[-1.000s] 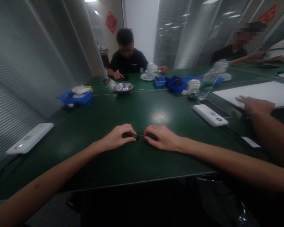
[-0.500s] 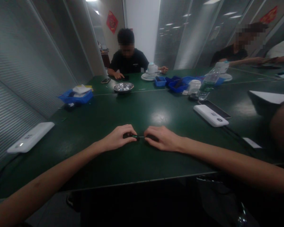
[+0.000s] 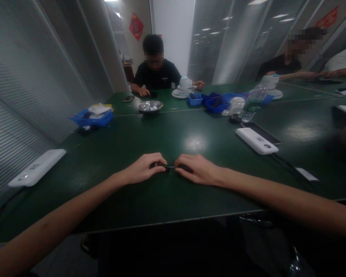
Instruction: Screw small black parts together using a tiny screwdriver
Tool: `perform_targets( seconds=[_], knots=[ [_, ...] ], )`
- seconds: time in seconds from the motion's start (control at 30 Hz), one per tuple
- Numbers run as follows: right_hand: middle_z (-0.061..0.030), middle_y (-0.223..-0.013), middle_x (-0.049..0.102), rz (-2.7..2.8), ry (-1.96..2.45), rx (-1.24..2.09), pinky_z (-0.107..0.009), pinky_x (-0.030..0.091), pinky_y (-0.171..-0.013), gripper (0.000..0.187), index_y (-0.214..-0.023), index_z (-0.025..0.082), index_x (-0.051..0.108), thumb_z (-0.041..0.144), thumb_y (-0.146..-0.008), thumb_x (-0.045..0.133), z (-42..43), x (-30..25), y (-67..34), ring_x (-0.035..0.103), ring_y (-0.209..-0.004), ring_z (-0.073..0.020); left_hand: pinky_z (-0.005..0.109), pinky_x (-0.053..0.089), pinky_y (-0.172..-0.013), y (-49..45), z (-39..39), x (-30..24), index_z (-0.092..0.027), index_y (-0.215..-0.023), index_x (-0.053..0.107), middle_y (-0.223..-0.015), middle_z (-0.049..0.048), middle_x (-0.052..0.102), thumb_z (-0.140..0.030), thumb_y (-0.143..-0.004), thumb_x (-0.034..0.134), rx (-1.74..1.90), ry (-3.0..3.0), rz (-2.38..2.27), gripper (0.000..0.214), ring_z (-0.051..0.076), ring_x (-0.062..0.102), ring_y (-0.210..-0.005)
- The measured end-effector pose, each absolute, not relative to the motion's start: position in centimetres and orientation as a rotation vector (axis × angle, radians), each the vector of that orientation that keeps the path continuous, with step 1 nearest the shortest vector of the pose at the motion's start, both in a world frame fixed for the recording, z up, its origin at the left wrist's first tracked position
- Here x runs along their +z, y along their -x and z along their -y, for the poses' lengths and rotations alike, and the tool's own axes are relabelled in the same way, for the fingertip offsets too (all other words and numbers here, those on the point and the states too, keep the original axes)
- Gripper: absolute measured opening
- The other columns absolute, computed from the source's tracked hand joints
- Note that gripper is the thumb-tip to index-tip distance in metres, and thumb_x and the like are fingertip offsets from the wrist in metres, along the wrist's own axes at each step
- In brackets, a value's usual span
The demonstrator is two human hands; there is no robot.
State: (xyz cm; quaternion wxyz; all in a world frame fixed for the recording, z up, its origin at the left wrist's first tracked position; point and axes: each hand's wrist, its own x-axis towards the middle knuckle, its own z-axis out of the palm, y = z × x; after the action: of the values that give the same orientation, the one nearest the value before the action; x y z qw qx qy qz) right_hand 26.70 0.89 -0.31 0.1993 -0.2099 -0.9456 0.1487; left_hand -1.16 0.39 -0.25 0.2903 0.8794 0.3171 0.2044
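My left hand and my right hand rest on the dark green table, fingertips almost meeting. Both are curled in a pinch. Between them lies a small dark part with a thin metal pin. The left fingers grip its dark end, the right fingers close on the other end. What the part is I cannot make out, as it is tiny and mostly covered by the fingers.
White flat devices lie at the left and right. Blue bins, a metal bowl, a water bottle and a small fan stand farther back. Other people sit across and at the right.
My hands stay almost still on the small part. A co-worker's arm at the right has drawn back out of view, and the white sheet there has moved off to the right edge.
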Motion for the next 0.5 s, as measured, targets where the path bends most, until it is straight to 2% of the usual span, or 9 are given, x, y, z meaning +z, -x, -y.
perform_targets(
  seconds=[0.17,0.33,0.5],
  knots=[
    [-0.0065,-0.1,0.063,2.647,0.596,0.394,-0.028,0.044,-0.067,0.021,-0.114,0.017,0.058,0.033,-0.105,0.047,-1.0,-0.5,-26.6,0.058,-0.076,-0.0143,0.029,0.045,-0.079,0.9,-0.5,-0.2,-0.016,-0.109,0.068,-0.102,0.0077,0.062,-0.033,-0.099,0.062,0.563,-2.4,-0.818,0.021,0.018,0.058,-0.088],
    [-0.008,-0.103,0.064,2.67,0.575,0.369,-0.028,0.044,-0.066,0.022,-0.115,0.017,0.057,0.033,-0.106,0.045,-0.9,-0.5,-26.5,0.059,-0.076,-0.0148,0.031,0.045,-0.08,0.1,-0.1,-0.1,-0.016,-0.102,0.068,-0.096,0.007,0.062,-0.039,-0.1,0.059,0.521,-2.446,-0.818,0.024,0.019,0.058,-0.088],
    [-0.0078,-0.103,0.064,2.681,0.6,0.34,-0.028,0.043,-0.067,0.023,-0.115,0.018,0.058,0.034,-0.106,0.045,-0.8,-0.5,-26.1,0.06,-0.078,-0.0156,0.031,0.045,-0.08,-0.2,0.0,-0.2,-0.017,-0.103,0.067,-0.096,0.0072,0.062,-0.038,-0.098,0.061,0.547,-2.447,-0.822,0.023,0.02,0.058,-0.089]
  ],
)
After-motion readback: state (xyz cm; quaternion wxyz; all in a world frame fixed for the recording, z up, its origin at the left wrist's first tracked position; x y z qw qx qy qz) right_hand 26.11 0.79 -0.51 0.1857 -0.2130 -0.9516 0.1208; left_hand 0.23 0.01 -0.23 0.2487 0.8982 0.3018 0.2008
